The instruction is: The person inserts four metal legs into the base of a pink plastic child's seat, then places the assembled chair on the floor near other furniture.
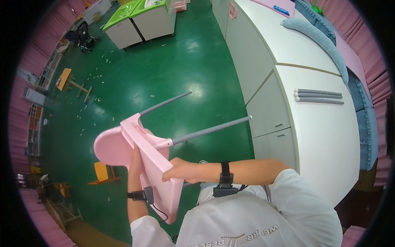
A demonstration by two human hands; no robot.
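Note:
A pink plastic high chair (113, 146) is tipped on its side in front of me, with its long tray (154, 173) towards my body. Grey tubular legs stick out to the right; the upper leg (164, 103) and the longer lower leg (212, 129) show best, and part of another is behind my right arm. My right hand (179, 169) is closed over the tray's right edge, thumb on the face. At the tray's left side, between it and the rounded backrest, my left hand (136, 152) holds the chair; its fingers are mostly hidden.
Three loose grey tubes (320, 95) with white ends lie on the white cabinet top (321, 136) at my right. A pale blue bolster (319, 39) lies farther back. A wooden chair (102, 172), a small table (64, 79), a stroller (84, 37) and green-topped units (142, 20) stand on the green floor.

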